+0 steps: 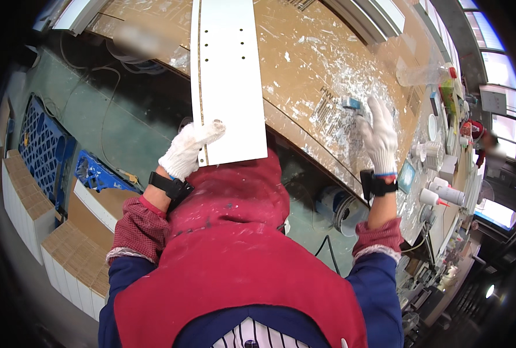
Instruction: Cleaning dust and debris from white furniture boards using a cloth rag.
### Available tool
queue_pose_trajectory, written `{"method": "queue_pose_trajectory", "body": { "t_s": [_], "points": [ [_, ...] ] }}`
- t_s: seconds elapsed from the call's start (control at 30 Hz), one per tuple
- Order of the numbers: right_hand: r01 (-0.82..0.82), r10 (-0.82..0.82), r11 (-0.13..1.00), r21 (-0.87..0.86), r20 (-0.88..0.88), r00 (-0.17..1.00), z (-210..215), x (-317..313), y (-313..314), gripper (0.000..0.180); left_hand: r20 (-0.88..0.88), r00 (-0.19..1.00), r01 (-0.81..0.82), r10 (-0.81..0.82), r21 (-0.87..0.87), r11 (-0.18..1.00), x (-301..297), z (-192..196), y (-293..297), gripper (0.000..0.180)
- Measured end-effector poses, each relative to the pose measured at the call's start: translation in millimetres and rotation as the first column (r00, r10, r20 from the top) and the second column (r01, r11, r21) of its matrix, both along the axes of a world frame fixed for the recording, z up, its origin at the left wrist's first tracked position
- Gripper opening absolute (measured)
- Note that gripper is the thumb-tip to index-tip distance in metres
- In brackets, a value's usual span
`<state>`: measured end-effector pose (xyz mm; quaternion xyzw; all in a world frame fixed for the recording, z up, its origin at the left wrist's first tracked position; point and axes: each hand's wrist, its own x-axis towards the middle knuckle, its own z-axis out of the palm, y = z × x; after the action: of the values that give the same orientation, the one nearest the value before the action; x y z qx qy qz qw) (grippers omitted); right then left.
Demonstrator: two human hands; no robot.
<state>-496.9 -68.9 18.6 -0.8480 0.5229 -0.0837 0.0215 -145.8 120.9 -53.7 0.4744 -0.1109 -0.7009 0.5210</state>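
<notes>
A long white board (228, 81) with small drilled holes lies lengthwise across a brown workbench (304, 64) strewn with white shavings. My left hand (189, 149), in a white glove, grips the board's near left edge. My right hand (378, 134), also gloved, rests on the bench to the right, with a small blue tool (352, 104) at its fingertips; how firmly it holds the tool cannot be made out. A red apron (235, 243) fills the lower middle.
Bottles, white containers and a clear plastic bottle (423, 74) crowd the bench's right end. A blue crate (44, 145) and stacked white-edged panels (66, 255) stand on the floor at left. A roll of edge banding (342, 209) sits under the bench.
</notes>
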Motion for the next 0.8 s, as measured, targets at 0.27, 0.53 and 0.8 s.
{"method": "queue_pose_trajectory", "body": {
  "t_s": [0.27,0.53,0.8],
  "points": [
    [-0.015,-0.01,0.996,0.083,0.294,0.956,-25.8,31.9,-18.5,0.039,0.049,0.999,-0.017,0.019,-0.038,0.999,-5.5,-6.3,-2.7,0.037],
    [-0.432,0.228,0.78,0.452,0.438,0.87,25.8,110.8,69.0,0.023,0.062,0.998,0.012,-0.01,-0.032,0.999,-3.1,-12.1,-0.6,0.04],
    [-0.466,0.41,0.745,0.477,0.224,0.884,21.5,148.3,65.3,0.014,0.014,1.0,-0.009,0.009,-0.034,0.999,-5.8,3.4,-3.4,0.039]
  ]
}}
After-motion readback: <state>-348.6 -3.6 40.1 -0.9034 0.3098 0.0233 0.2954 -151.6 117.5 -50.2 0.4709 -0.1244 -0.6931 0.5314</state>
